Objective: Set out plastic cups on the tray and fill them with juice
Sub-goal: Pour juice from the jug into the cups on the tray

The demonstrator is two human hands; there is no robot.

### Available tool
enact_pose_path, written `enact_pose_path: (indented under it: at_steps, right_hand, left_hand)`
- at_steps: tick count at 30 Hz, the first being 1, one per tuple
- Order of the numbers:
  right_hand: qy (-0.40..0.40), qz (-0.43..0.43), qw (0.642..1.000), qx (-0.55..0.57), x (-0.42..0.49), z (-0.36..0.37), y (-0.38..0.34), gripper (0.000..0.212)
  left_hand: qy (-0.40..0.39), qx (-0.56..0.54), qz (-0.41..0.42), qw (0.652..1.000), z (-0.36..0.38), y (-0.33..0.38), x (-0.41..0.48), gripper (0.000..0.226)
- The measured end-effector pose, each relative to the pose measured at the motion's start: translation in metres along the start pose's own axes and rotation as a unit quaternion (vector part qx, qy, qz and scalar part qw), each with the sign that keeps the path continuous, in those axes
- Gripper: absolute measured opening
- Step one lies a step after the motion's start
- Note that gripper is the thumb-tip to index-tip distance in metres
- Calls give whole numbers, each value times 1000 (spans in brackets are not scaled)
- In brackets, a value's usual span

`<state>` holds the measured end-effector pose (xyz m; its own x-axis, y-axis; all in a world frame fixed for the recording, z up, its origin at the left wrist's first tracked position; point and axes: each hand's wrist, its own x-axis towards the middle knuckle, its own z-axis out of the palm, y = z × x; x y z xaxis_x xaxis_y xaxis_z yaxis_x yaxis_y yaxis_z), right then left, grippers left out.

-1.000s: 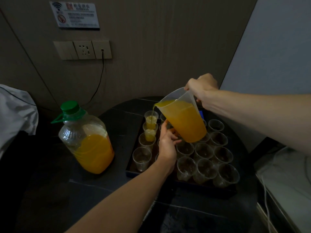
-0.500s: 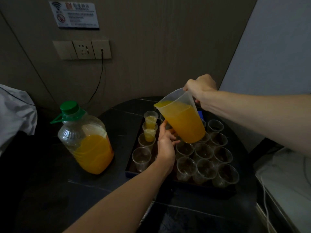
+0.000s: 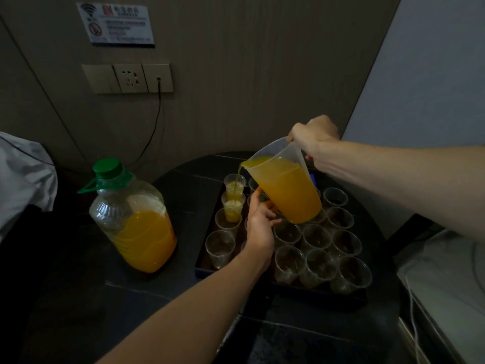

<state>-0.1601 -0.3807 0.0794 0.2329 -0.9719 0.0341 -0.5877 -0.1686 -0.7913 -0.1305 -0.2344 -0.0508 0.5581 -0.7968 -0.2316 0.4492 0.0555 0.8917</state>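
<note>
A dark tray (image 3: 203, 261) on the round black table holds several clear plastic cups. My right hand (image 3: 313, 137) grips the handle of a clear pitcher of orange juice (image 3: 286, 190), tilted left. A thin stream runs from its spout into the far-left cup (image 3: 235, 186), which is partly filled. The cup behind it toward me (image 3: 233, 207) also holds juice. The other cups, such as the near-left one (image 3: 220, 248), hold none. My left hand (image 3: 259, 224) rests among the cups under the pitcher, fingers touching its lower side.
A large clear bottle (image 3: 133, 219) with a green cap, about half full of orange juice, stands left of the tray. A wall socket panel (image 3: 128, 78) with a black cable sits behind. White cloth (image 3: 23, 179) lies at far left, a pale surface (image 3: 443, 279) at right.
The pitcher tipped a little further and juice now streams into the far-left cup again. My left hand stayed under the pitcher.
</note>
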Motion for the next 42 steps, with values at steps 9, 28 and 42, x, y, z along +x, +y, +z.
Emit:
enact_pose_path:
  at_steps: [9, 28, 42]
  right_hand:
    - [8, 5, 1000, -4, 2, 1, -2, 26]
    - [11, -2, 1000, -6, 2, 3, -3, 31]
    - [7, -1, 1000, -10, 1, 4, -3, 31]
  left_hand:
    - [-7, 15, -2, 1000, -2, -1, 2, 67]
    - [-4, 26, -6, 1000, -3, 0, 1, 68]
    - [9, 0, -11, 1000, -2, 1, 1, 63]
